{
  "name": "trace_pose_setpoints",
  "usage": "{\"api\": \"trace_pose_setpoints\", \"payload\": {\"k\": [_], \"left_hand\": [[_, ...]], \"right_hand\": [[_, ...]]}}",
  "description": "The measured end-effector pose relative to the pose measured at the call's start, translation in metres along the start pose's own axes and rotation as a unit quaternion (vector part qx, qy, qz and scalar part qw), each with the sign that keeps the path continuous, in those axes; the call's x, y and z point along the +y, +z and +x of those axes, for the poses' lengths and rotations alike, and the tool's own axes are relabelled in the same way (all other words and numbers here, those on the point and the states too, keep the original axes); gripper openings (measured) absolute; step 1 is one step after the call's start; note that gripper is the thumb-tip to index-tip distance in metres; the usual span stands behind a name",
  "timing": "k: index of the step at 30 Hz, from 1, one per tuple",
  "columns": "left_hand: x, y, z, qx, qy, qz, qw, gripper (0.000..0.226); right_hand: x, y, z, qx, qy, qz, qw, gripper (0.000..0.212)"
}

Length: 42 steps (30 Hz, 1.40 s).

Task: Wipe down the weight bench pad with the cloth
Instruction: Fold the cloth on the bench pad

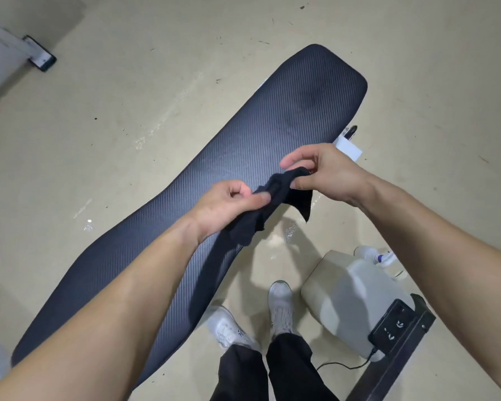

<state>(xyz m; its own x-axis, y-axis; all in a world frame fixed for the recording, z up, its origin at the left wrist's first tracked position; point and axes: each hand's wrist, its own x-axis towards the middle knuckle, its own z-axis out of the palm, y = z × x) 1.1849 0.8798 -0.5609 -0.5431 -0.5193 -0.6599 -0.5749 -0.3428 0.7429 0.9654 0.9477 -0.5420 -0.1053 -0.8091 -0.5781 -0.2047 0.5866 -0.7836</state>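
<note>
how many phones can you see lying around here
2. One phone lies on the pale ledge at upper left; another phone, with a cable attached, sits on the dark bar at lower right. Others may be out of frame.

Even overhead light is brightening the pale beige concrete floor (128, 125); soft arm shadows are falling at lower centre, wet patches are glaring there, and wide-angle distortion is bending the frame edges, slightly blurring corners.

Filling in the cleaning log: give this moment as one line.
stage: prepping cloth | left hand: pinching black cloth | right hand: pinching cloth | cloth: bunched, held above bench pad | wiping: not underway
</note>
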Motion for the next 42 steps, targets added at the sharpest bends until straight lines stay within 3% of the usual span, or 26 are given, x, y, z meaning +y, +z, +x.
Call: {"api": "trace_pose_setpoints", "payload": {"k": [3, 7, 10, 13, 17, 19, 24, 28, 32, 34, 37, 42], "left_hand": [[0.007, 0.011, 0.007, 0.034, -0.051, 0.01, 0.998, 0.051], [0.029, 0.02, 0.011, 0.041, 0.06, 0.148, 0.986, 0.058], [0.057, 0.025, 0.011, 0.008, 0.128, 0.146, 0.981, 0.033], [0.083, 0.029, 0.006, 0.033, 0.153, 0.137, 0.978, 0.009], [0.113, 0.029, 0.006, 0.074, 0.19, 0.166, 0.965, 0.012], [0.122, 0.026, 0.009, 0.096, 0.208, 0.25, 0.941, 0.015], [0.136, 0.005, 0.028, 0.185, 0.232, 0.402, 0.866, 0.014], [0.149, -0.025, 0.042, 0.247, 0.214, 0.431, 0.841, 0.012], [0.158, -0.055, 0.041, 0.321, 0.252, 0.417, 0.813, 0.021], [0.149, -0.062, 0.037, 0.321, 0.275, 0.435, 0.795, 0.025], [0.11, -0.06, 0.035, 0.276, 0.268, 0.452, 0.805, 0.031], [0.012, -0.037, 0.049, 0.162, 0.154, 0.494, 0.84, 0.036]], "right_hand": [[-0.018, -0.007, -0.007, -0.059, -0.034, 0.041, 0.997, 0.048], [-0.041, -0.018, -0.015, -0.075, -0.074, -0.041, 0.994, 0.049], [-0.055, -0.033, -0.018, -0.048, -0.077, -0.063, 0.994, 0.042], [-0.063, -0.054, -0.021, -0.008, -0.058, -0.104, 0.993, 0.036], [-0.061, -0.086, -0.026, -0.075, 0.005, -0.177, 0.981, 0.005], [-0.053, -0.089, -0.023, -0.086, 0.014, -0.218, 0.972, 0.027], [-0.025, -0.095, -0.005, 0.048, -0.017, -0.253, 0.966, 0.04], [-0.034, -0.112, 0.017, 0.11, -0.076, -0.275, 0.952, 0.014], [-0.064, -0.126, 0.024, 0.246, -0.145, -0.26, 0.922, 0.012], [-0.067, -0.126, 0.021, 0.251, -0.155, -0.254, 0.921, 0.019], [-0.045, -0.113, 0.019, 0.196, -0.112, -0.252, 0.941, 0.031], [0.036, -0.065, 0.032, 0.13, -0.029, -0.294, 0.946, 0.026]]}}
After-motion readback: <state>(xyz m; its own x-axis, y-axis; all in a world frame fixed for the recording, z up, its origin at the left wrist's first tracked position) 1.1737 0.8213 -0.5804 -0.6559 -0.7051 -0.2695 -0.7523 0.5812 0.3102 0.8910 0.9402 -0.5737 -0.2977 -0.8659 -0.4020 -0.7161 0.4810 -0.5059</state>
